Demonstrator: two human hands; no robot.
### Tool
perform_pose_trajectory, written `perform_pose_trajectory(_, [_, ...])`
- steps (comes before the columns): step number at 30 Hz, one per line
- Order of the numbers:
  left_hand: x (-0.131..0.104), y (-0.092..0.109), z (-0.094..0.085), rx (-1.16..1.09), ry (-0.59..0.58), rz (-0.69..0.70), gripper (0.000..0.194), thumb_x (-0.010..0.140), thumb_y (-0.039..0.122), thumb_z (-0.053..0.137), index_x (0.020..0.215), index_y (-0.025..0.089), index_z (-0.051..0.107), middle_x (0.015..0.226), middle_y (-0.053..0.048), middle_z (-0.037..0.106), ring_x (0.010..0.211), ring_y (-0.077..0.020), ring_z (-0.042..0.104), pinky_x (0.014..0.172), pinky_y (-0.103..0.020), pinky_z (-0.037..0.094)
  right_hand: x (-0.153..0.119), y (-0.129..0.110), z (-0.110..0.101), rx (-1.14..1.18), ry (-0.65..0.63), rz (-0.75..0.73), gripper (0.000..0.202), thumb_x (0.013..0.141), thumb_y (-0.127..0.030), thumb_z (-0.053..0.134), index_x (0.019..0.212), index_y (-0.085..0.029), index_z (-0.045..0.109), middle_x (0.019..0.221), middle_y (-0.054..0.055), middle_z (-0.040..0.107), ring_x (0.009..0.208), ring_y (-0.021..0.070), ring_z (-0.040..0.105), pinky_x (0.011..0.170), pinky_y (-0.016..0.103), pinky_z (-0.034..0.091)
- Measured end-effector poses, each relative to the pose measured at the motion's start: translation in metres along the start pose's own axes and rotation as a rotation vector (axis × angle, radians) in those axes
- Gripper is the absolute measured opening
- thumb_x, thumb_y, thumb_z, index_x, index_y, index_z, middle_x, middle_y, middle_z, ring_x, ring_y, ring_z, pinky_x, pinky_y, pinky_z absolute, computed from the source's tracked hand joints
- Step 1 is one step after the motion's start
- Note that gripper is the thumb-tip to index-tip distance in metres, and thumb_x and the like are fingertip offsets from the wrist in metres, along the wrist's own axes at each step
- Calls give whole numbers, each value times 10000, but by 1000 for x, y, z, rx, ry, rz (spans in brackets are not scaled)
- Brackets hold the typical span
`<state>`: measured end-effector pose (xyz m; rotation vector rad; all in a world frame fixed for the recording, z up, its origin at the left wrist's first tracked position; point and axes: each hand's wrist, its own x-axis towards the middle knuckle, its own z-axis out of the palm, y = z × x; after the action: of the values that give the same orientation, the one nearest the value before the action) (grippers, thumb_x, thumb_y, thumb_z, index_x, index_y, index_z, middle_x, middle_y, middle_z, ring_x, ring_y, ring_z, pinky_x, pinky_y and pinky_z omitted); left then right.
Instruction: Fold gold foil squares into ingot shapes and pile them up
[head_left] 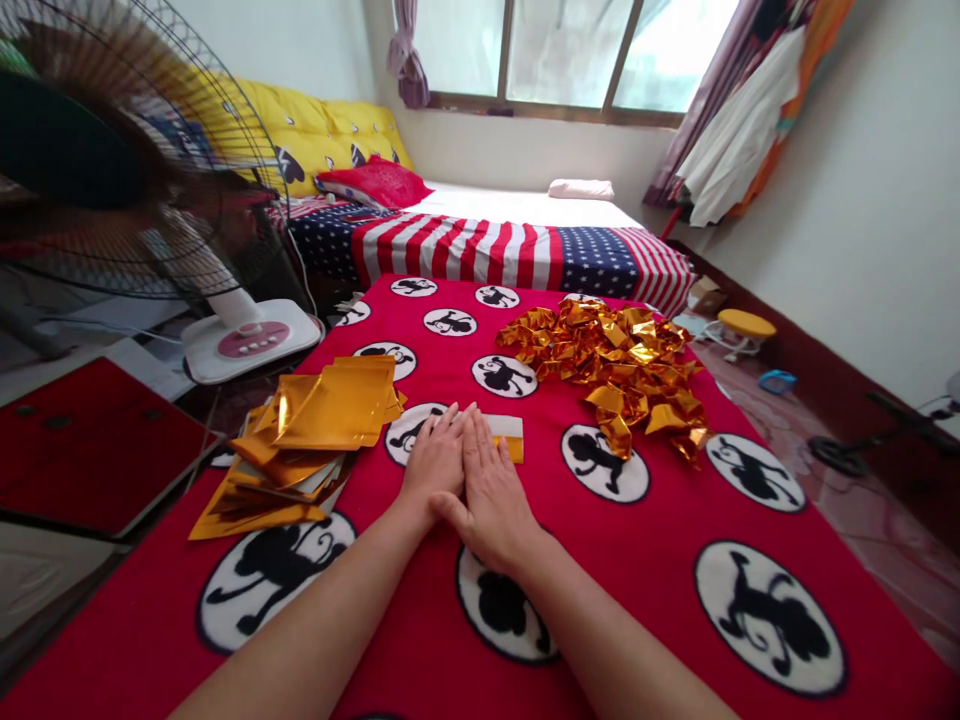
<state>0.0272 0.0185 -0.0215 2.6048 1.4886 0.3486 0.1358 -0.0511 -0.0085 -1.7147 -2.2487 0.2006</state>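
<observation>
Both hands lie flat, side by side and touching, over a small gold and white paper [510, 428] on the red cloth. My left hand [439, 455] has its fingers stretched out, palm down. Beside it, my right hand [487, 480] also lies palm down with fingers extended, its thumb reaching toward my left wrist. The paper shows only past the right fingertips; the rest is hidden under the hands. A loose stack of gold foil sheets [337, 405] lies to the left. Many folded shiny gold pieces [600, 345] are heaped at the back right.
The red cloth with monkey prints [637, 600] covers the table. A fan [251, 335] stands at the left, near a red panel [97, 440]. Behind the table is a bed with a striped, starred cover [465, 250]. A yellow stool [746, 323] stands on the floor at the right.
</observation>
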Motion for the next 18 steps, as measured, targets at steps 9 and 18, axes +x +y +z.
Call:
perform_pose_trajectory(9, [-5, 6, 1, 58, 73, -32, 511, 956, 285, 313, 1447, 162, 382, 1534, -55, 322, 1416, -247, 302, 1137, -500, 252, -23, 34, -7, -94, -51, 176, 818, 910, -630, 322, 1493, -61, 250, 1574, 147, 109, 1465, 274, 105, 1168, 497, 105])
perform_pose_trajectory(18, [-5, 2, 3, -1, 111, -24, 536, 947, 300, 360, 1458, 138, 351, 1540, -108, 306, 1417, -262, 300, 1139, -496, 242, 0, 55, -25, 107, 276, 365, 557, 874, -369, 552, 1338, -67, 496, 1269, 181, 603, 1178, 287, 550, 1015, 400, 401])
